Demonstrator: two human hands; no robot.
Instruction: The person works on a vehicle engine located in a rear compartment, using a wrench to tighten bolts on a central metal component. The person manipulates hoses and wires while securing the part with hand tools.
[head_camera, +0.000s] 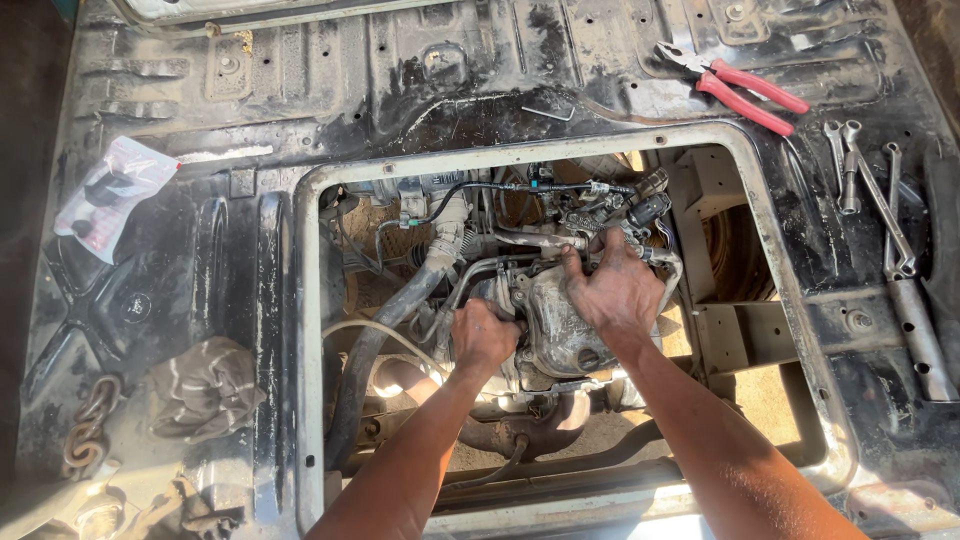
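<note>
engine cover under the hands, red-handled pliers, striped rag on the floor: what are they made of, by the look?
Grey engine cover, which both the left hand and right hand rest on: probably cast metal, dull, oil-stained, with rounded moulded contours.
Red-handled pliers: bare steel-looking jaws; the grips look like glossy plastic or rubber sleeves.
Striped brown rag: woven cloth, crumpled in soft folds, dirty.
</note>
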